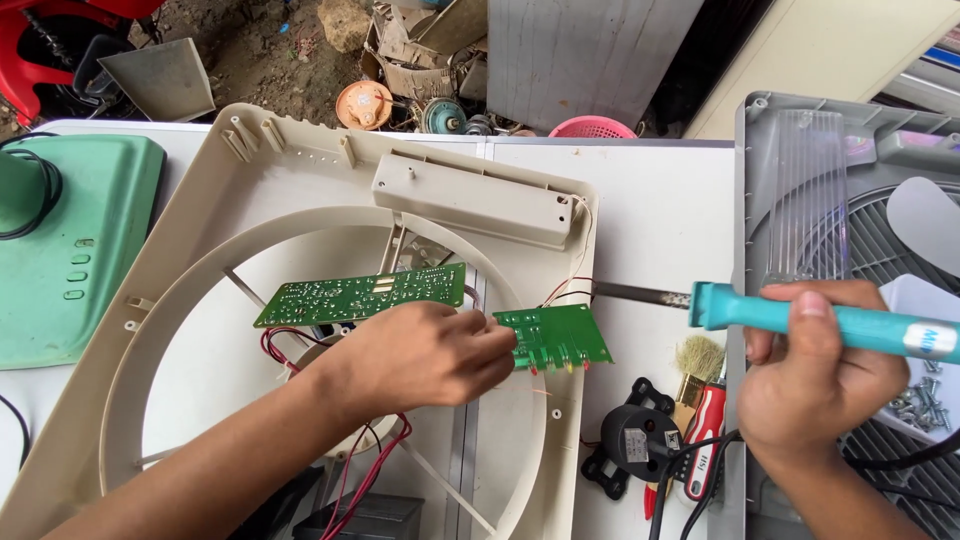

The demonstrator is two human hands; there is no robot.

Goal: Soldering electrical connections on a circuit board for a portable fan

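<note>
My left hand [425, 355] pinches the left edge of a small green circuit board [555, 336] that rests on the rim of a cream plastic fan housing [250, 190]. A longer green circuit board [362, 294] lies just above that hand, joined by red and black wires [365, 470]. My right hand [815, 375] grips a teal-handled soldering iron [780, 315]. Its dark metal tip [640, 293] points left and hovers just right of the small board, not touching it.
A grey fan casing [850, 160] with a grille sits at the right, with loose screws [925, 400] on it. A small black motor [635, 440], a brush [697, 360] and a red-handled screwdriver [705, 445] lie between the housings. A green plastic cover [70, 250] is at the left.
</note>
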